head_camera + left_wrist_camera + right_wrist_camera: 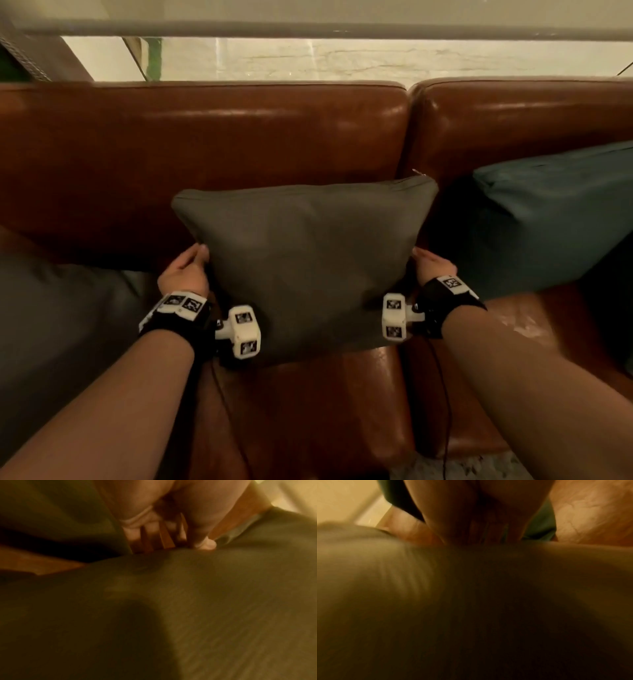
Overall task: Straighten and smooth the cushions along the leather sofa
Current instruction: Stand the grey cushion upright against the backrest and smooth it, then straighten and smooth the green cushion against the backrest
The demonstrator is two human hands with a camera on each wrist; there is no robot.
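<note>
A grey-olive cushion stands upright on the brown leather sofa seat, leaning against the backrest. My left hand grips its left edge, and my right hand grips its right edge. In the left wrist view my left hand has the thumb on the cushion's front and the fingers behind the edge. The right wrist view is blurred: my right hand reaches over the edge of the cushion.
A teal cushion leans tilted on the sofa to the right. Another grey cushion lies at the left. A window with a pale wall behind it runs above the backrest. A strip of speckled floor shows below the seat front.
</note>
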